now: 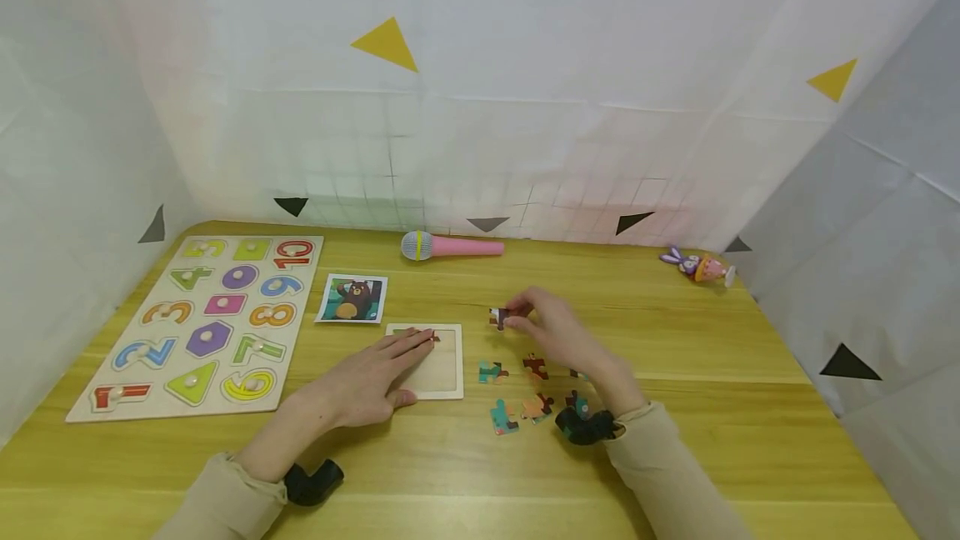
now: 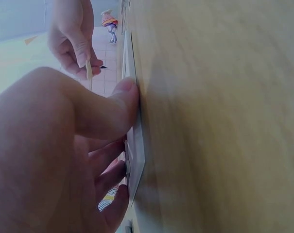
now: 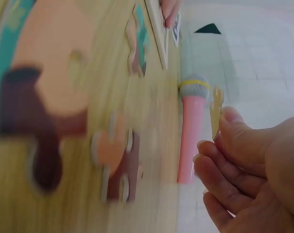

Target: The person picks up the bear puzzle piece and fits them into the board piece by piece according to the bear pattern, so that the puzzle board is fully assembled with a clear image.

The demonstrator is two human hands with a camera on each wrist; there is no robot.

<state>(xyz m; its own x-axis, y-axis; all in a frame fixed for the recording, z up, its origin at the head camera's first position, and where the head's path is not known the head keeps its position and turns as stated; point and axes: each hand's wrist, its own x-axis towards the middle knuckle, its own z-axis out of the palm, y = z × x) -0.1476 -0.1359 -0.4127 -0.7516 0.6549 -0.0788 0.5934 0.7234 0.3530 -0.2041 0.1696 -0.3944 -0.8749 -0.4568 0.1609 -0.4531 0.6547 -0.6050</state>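
My left hand lies over the left side of a small square wooden puzzle tray. Its fairly straight fingers rest inside, beside a bit of a dark red puzzle piece, and the thumb touches the tray's near edge. Above the table, right of the tray, my right hand pinches a brown and white puzzle piece between thumb and fingers; the right wrist view shows that piece edge-on. Several loose pieces lie nearer me, among them a teal one and an orange one.
A picture card of a bear lies behind the tray. To the left is a large number-and-shape board with knobbed pieces. A pink toy microphone lies at the back, and a rabbit figure at the back right. White cloth walls enclose the table.
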